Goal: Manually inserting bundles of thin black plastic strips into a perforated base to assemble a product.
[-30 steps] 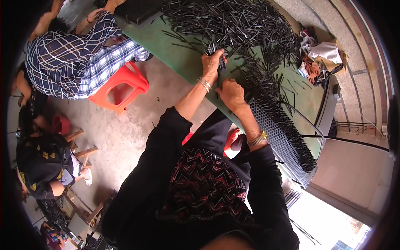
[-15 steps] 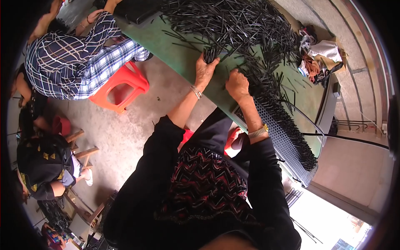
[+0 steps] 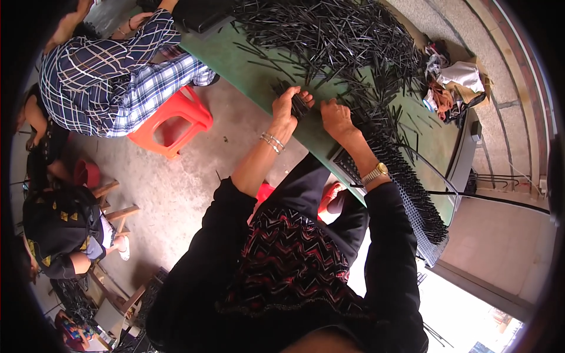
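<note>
Over the near edge of a green table, my left hand [image 3: 285, 112] is closed around a bundle of thin black sticks [image 3: 300, 106]. The bundle tilts, with ends showing beyond the thumb. Close by on its right, my right hand [image 3: 339, 120] has its fingers curled together; whatever they pinch, if anything, is hidden. A big loose heap of the same black sticks [image 3: 335, 35] lies just past both hands. Beside my right wrist, a grey perforated tray [image 3: 428, 250] holds rows of black sticks standing upright; my forearm covers part of it.
Rags and a cardboard box [image 3: 462, 79] sit at the table's far right, near the wall. A black cable [image 3: 500, 200] crosses the right side. A person in checked clothes [image 3: 112, 82] sits at left by a red plastic stool [image 3: 170, 129]. Others sit lower left.
My left hand has turned and tilted the stick bundle, moving slightly down. My right hand has shifted slightly lower, its forearm swinging right over the tray.
</note>
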Motion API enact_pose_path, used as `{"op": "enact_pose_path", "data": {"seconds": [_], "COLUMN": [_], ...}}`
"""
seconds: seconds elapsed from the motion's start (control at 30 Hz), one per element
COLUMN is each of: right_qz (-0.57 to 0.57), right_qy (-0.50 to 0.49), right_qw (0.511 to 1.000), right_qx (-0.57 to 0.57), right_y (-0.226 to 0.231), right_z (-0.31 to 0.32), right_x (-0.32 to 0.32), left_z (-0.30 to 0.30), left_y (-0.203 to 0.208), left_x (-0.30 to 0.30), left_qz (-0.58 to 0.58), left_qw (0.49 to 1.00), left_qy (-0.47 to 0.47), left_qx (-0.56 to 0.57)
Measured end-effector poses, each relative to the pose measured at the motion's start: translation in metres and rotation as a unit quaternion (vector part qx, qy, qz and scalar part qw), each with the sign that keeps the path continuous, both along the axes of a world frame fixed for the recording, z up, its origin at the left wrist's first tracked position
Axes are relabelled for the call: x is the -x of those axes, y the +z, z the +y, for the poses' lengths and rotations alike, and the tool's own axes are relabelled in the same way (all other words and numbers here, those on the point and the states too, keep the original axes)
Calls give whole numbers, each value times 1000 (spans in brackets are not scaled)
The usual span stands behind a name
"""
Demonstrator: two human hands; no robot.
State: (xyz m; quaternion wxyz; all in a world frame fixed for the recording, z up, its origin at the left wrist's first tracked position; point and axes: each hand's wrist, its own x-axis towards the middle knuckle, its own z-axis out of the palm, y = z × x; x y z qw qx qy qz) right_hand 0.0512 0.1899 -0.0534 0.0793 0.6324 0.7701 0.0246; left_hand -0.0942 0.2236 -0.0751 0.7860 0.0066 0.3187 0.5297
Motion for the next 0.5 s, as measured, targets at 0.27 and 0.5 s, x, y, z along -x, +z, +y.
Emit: {"op": "enact_pose_path", "data": {"seconds": [0.27, 0.5], "right_qz": [470, 350], "right_qy": [-153, -142], "right_qw": [869, 926], "right_qx": [31, -19], "right_y": [40, 51], "right_z": [8, -14], "right_x": [-4, -4], "left_z": [-10, -29], "left_y": [-6, 10], "left_x": [-18, -24], "left_qz": [-14, 40], "left_qw": [994, 994], "left_qy": [-82, -83], "left_qx": [-66, -66]}}
